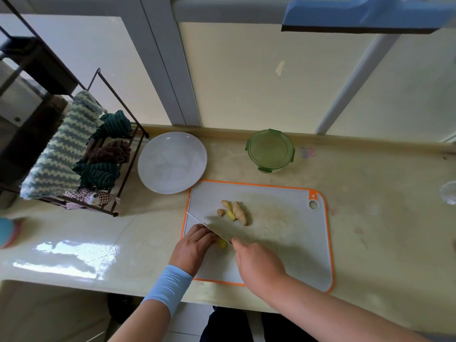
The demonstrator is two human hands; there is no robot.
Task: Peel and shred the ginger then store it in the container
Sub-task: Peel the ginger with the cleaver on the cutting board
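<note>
On a white cutting board with an orange rim (296, 243), my left hand (192, 248) holds a small yellow piece of ginger (222, 243) down with curled fingers. My right hand (256, 265) grips the handle of a knife (207, 228), whose blade lies against the left hand's knuckles over the piece. Several unpeeled ginger pieces (237, 212) lie near the middle of the board. The green round container (270, 150), lid clipped on, stands behind the board.
A white plate (172, 162) sits left of the container. A wire rack with folded cloths (74, 164) fills the counter's left side. A clear glass object (449, 196) shows at the right edge. The counter's front edge runs just below the board.
</note>
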